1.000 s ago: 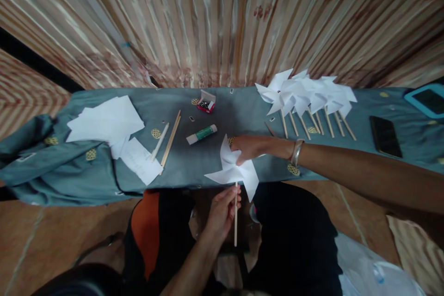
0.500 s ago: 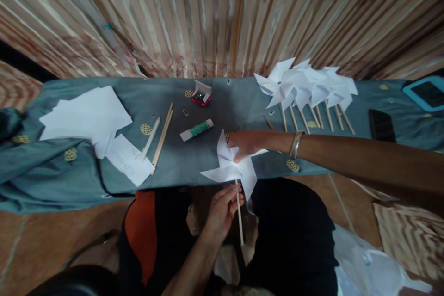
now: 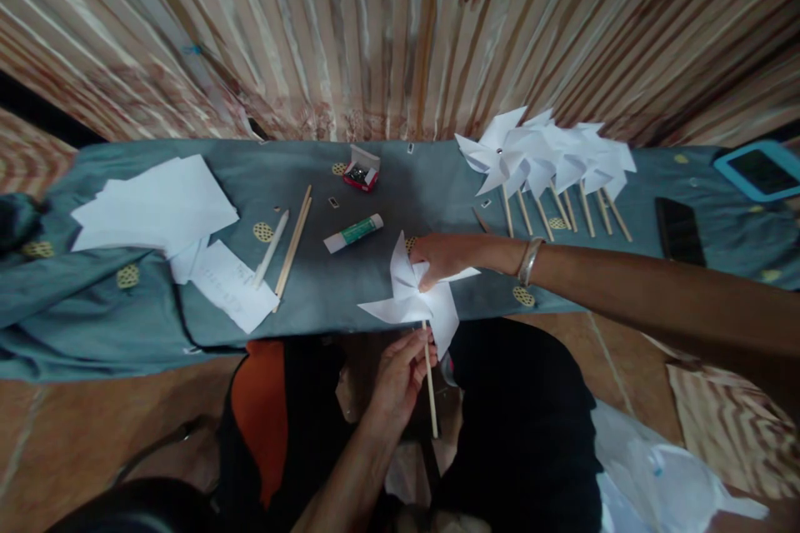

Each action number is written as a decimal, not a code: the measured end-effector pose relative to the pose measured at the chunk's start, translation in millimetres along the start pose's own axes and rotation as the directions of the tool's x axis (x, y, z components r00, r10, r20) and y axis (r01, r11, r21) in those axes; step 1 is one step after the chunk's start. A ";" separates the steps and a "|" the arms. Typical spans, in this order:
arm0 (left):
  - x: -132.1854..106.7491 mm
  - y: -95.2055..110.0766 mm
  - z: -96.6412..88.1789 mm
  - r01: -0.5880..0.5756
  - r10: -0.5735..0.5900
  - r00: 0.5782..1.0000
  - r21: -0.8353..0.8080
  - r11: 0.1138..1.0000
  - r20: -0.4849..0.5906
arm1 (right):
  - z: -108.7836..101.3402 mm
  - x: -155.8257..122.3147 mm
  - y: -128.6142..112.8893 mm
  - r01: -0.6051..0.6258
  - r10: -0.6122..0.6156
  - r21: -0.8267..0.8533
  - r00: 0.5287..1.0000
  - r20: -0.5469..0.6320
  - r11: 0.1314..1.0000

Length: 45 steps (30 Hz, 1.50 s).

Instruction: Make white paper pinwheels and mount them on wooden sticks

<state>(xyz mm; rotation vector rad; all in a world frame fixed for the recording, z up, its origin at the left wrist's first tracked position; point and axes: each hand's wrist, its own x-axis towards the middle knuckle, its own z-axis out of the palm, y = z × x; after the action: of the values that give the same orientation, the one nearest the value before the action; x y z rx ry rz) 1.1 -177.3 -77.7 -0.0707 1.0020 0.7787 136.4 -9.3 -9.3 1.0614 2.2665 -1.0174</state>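
Observation:
A white paper pinwheel [image 3: 400, 310] lies over the front edge of the cloth-covered table. Its thin wooden stick [image 3: 431, 400] points down toward my lap. Below the edge, my left hand [image 3: 403, 366] is closed around the upper part of that stick. My right hand [image 3: 441, 260] reaches in from the right, its fingers closed on the pinwheel, with the thumb pressing at the centre. The fingertips of the right hand are partly hidden by the paper.
Finished pinwheels [image 3: 550, 154] lie in a row at the back right. Around them are a phone [image 3: 680, 231] and a blue-framed device [image 3: 766, 171]. A glue stick [image 3: 353, 233], an open pin box [image 3: 362, 169], loose sticks [image 3: 292, 250], a white pencil-like stick [image 3: 272, 246] and paper sheets [image 3: 156, 204] lie leftward.
Both hands keep nearly the same hold on the pinwheel. The view has shifted slightly, and the thumb seems to press over the centre.

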 end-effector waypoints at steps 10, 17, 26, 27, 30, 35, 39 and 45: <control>0.5 1.1 2.3 0.010 -0.013 0.999 -0.065 0.998 -0.050 | 1.9 -5.3 4.1 -0.054 0.055 0.061 0.998 -0.011 0.997; -6.2 5.7 8.2 0.018 -0.021 0.997 -0.045 0.999 -0.080 | -1.3 -5.6 -3.9 -0.072 0.072 -0.005 0.997 -0.018 0.997; -11.6 -1.2 0.8 -0.025 0.026 0.999 0.022 0.999 -0.035 | -12.3 -6.0 -19.7 -0.103 0.110 -0.177 0.994 0.027 0.979; -13.7 -2.9 -1.1 -0.025 0.026 0.999 0.040 0.999 -0.019 | -12.4 -5.9 -19.2 -0.101 0.108 -0.180 0.994 0.030 0.979; -21.4 -8.9 -7.5 -0.016 0.011 0.999 0.107 0.994 0.051 | -13.1 -6.3 -18.3 -0.085 0.092 -0.184 0.995 0.032 0.979; -28.9 -17.0 -15.3 -0.023 -0.001 0.990 0.167 0.986 0.140 | -15.9 -6.9 -19.3 -0.092 0.100 -0.189 0.994 0.034 0.978; -28.8 -19.4 -16.2 -0.024 -0.007 0.985 0.176 0.984 0.173 | -16.4 -5.8 -16.6 -0.070 0.078 -0.169 0.996 0.042 0.983; -31.9 -20.0 -15.6 0.007 -0.052 0.977 0.209 0.978 0.209 | -12.4 0.3 -3.8 -0.027 0.034 -0.119 0.998 0.058 0.993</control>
<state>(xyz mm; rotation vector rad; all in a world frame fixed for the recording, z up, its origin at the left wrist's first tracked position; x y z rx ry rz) -7.4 -215.8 -67.4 0.1753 0.8699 0.6360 132.3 -1.3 0.0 0.9998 2.2260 -0.8796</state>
